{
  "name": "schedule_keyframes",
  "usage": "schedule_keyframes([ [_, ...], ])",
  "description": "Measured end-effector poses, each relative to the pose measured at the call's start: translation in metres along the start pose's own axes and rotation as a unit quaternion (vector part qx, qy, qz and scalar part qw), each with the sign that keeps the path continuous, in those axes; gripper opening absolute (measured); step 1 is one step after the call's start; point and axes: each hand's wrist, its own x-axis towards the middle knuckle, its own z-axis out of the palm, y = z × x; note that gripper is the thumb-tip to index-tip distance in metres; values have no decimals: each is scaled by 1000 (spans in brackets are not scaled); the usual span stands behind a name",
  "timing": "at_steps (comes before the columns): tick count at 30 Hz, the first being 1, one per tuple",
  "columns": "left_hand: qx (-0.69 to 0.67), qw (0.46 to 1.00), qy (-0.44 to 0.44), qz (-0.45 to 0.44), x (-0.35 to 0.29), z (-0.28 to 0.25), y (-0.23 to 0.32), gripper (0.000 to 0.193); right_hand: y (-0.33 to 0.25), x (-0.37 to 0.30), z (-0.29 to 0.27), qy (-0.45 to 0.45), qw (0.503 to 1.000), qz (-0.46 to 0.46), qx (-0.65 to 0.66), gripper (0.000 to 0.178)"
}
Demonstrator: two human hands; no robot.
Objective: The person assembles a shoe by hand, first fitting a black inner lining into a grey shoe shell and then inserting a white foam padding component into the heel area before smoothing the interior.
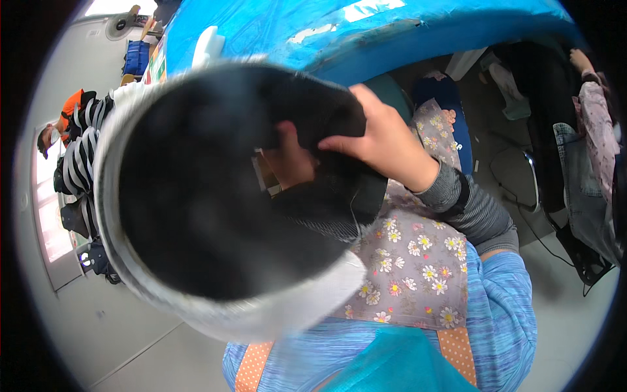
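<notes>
A large black rounded piece of fabric (189,196) with a broad white border (313,287) fills the middle of the view, close up and partly blurred. I cannot tell what article it is. My right hand (385,140) comes in from the right in a grey striped sleeve, its thumb and fingers pinching the black piece's right edge. A loose pale thread (354,212) hangs below that grip. My left hand (290,163) shows dim and blurred amid the black, one digit pointing up and the other fingers unclear. Whether it grips the fabric cannot be made out.
Beyond the fabric is a table with a shiny blue cover (261,26), a white object (209,46) on it. Black-and-white striped items (81,157) are massed at left, near a person in orange (68,114). Another person's arm (594,104) and dark garments (581,189) are at right.
</notes>
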Motion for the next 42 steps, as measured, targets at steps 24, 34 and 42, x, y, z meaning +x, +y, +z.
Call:
schedule_keyframes([
  [24,170,983,-69,34,9,-10,8,48,2,-13,1,60,994,9,88,52],
  [34,31,998,-31,-43,12,-11,45,52,-8,-19,-17,-168,962,-24,-215,56],
  [42,-145,972,27,-182,12,-6,44,49,7,-21,-17,-168,961,-82,-206,59],
])
